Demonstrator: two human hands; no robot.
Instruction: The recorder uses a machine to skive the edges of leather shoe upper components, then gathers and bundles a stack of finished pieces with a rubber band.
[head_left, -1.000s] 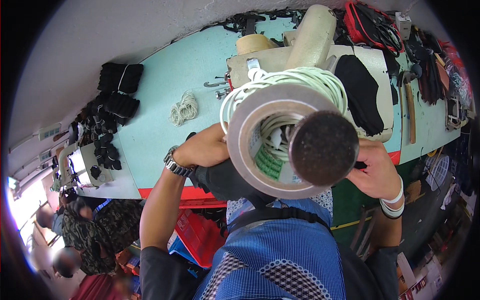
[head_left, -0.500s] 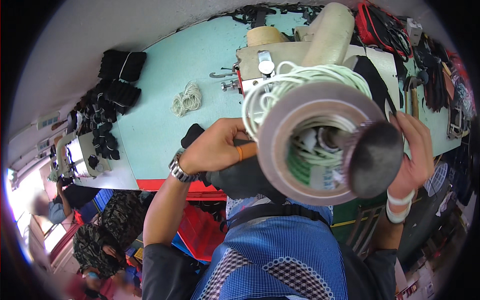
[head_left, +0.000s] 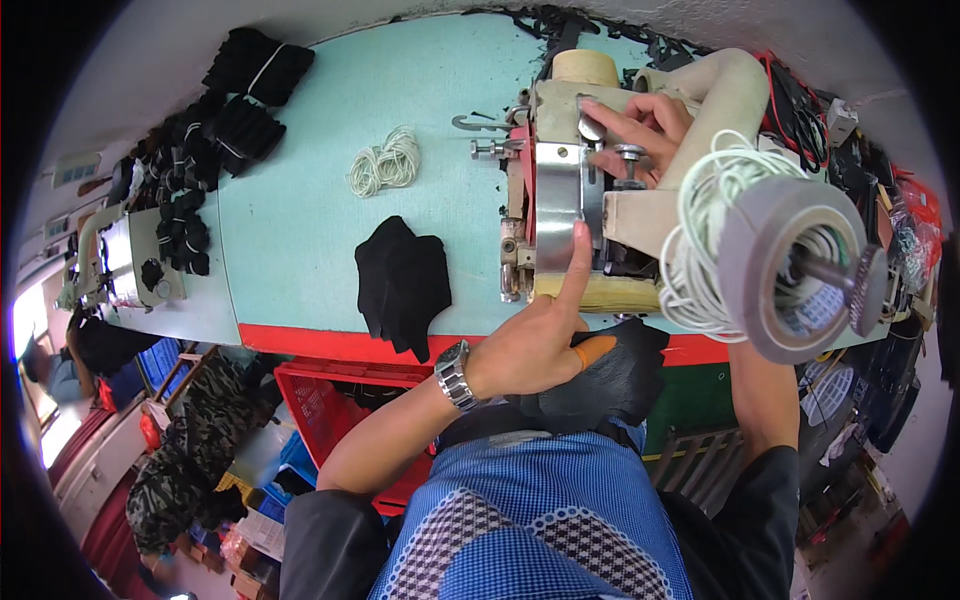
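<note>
My left hand [head_left: 525, 350] holds a black leather piece [head_left: 605, 380] under its palm and thumb, over my lap at the table's front edge. An orange cover wraps the thumb. Its index finger stretches out and touches the shiny metal plate [head_left: 560, 225] of a sewing machine [head_left: 635, 215]. Behind the machine's arm, my right hand [head_left: 640, 135] has its fingers apart, the tips at a small metal lever [head_left: 590, 122] and close to a knurled screw [head_left: 630, 152]. The arm of the machine and the spool partly hide my right wrist and forearm.
A large spool [head_left: 745, 270] with loose pale cord stands at the right front. On the green table [head_left: 300, 230] lie a cord bundle [head_left: 385, 162], stacked black pieces [head_left: 403, 285] and tied black bundles [head_left: 258, 65]. Below is a red crate [head_left: 310, 400]. A person in camouflage trousers [head_left: 205, 415] is at left.
My view has shifted back from the spool. My left hand moved right with the black leather piece, its index finger now on the plate. My right hand went from the spool's right side to behind the machine arm.
</note>
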